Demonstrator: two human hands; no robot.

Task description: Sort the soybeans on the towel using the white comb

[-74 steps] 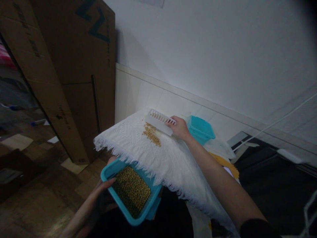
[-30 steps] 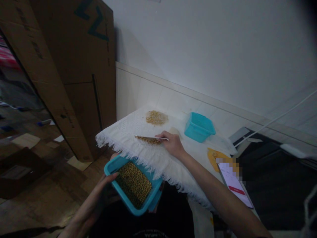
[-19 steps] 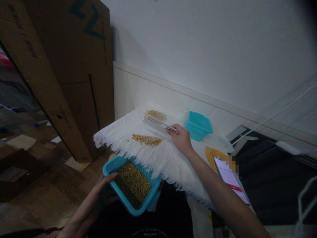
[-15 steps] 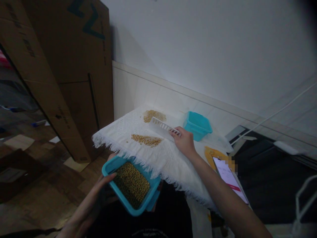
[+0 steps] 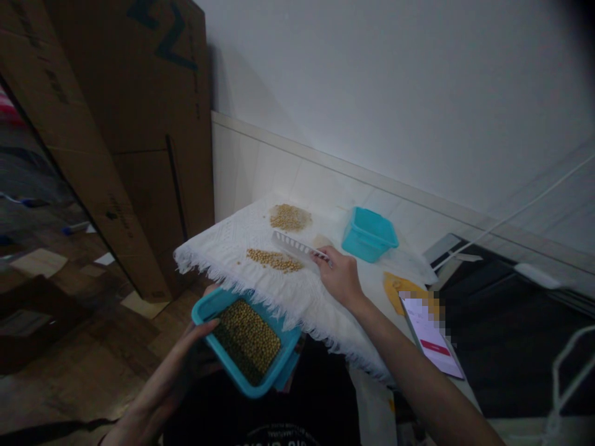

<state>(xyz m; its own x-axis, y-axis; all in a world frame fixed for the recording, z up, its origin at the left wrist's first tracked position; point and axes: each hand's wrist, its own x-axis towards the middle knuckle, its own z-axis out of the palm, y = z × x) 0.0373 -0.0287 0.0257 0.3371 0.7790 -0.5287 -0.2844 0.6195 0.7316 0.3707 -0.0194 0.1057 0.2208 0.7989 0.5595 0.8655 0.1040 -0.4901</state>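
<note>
My left hand [image 5: 198, 337] grips the rim of a blue plastic basin [image 5: 260, 390], thumb over its edge. Round yellow beans [image 5: 251, 334] fill its bottom, dark along one side. The basin is held tilted under the fringed edge of a white cloth [image 5: 325, 316]. Over the cloth, my right hand [image 5: 339, 275] is closed on one end of a white slotted plastic strip [image 5: 297, 243]. The strip lies just behind a long row of beans [image 5: 274, 260]. Farther back is a second bean pile [image 5: 288, 218], partly on something pale.
A blue plastic tub [image 5: 369, 235] stands on the cloth by the wall. Right of my arm lie a yellow packet [image 5: 395, 291] and a phone [image 5: 430, 341]. A tall cardboard box [image 5: 153, 155] rises at the left, and a white cable [image 5: 511, 214] crosses at the right.
My right hand has brought the slotted strip slightly toward me and to the left, down nearer the front bean row. The left hand and basin stay nearly in place.
</note>
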